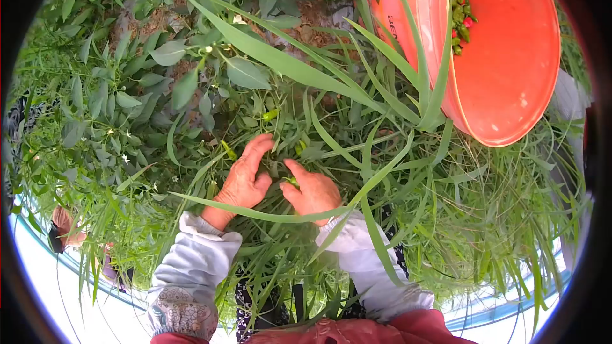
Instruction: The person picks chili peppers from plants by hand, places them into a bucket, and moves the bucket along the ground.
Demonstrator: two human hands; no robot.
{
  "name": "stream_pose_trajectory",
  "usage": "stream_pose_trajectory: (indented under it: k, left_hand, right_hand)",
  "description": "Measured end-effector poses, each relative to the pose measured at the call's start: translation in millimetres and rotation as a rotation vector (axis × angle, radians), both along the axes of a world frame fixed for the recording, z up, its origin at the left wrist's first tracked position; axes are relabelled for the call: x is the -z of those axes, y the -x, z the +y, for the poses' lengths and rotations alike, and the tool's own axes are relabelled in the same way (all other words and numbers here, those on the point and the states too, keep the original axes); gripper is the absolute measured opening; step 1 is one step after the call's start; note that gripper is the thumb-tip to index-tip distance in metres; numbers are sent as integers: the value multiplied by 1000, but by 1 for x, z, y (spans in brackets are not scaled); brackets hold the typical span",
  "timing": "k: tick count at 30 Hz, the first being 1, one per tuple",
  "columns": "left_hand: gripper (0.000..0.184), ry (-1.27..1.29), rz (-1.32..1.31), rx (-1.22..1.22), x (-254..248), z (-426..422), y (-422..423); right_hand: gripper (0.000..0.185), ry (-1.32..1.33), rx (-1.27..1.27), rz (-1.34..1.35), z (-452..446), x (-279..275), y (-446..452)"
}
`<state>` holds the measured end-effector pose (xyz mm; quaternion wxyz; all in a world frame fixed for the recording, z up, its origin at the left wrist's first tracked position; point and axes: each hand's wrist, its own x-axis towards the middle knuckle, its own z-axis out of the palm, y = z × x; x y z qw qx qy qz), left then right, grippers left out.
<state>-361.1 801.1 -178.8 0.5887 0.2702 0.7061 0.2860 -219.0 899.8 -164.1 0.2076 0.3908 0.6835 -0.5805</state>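
Note:
My left hand reaches in among the pepper plants, fingers stretched forward and thumb apart, with nothing visible in it. Close beside it, my right hand is curled, and a small green chili pepper shows between its thumb and index finger. Another green chili pepper hangs just left of my left fingers. A brighter one sits above the fingertips among the leaves. Leaves and grass partly cover both hands' surroundings, and a long grass blade crosses in front of my wrists.
An orange-red bucket lies tilted at the upper right, with several green and red peppers inside. Long grass blades stretch across the middle. Leafy pepper plants with white flowers fill the left; dense grass grows at the right.

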Motion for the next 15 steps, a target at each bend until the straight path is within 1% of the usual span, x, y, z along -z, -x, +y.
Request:
stream_pose_trajectory:
  k: [2,3,4,6,9,12,13,15]
  left_hand:
    - [49,-3,-164,-218,16,-6,6]
    - [41,17,-206,-280,24,-2,12]
    - [34,31,-113,-327,39,2,14]
    - [26,303,105,-170,44,38,27]
    - [23,376,551,456,79,56,21]
    - [19,476,609,676,84,66,16]
    - [14,516,591,671,83,67,16]
    - [13,341,743,543,76,59,13]
  right_hand:
    - [41,-27,-144,-31,-7,2,-1]
    - [40,27,-120,-36,-7,3,-2]
    - [40,32,-127,-54,-7,3,-1]
    - [40,37,-143,-90,-6,3,3]
    - [40,104,-173,-119,0,-3,10]
    - [43,113,-176,-104,-1,-1,7]
    - [44,116,-166,-95,-2,0,5]
    - [46,123,-134,-89,0,-1,6]
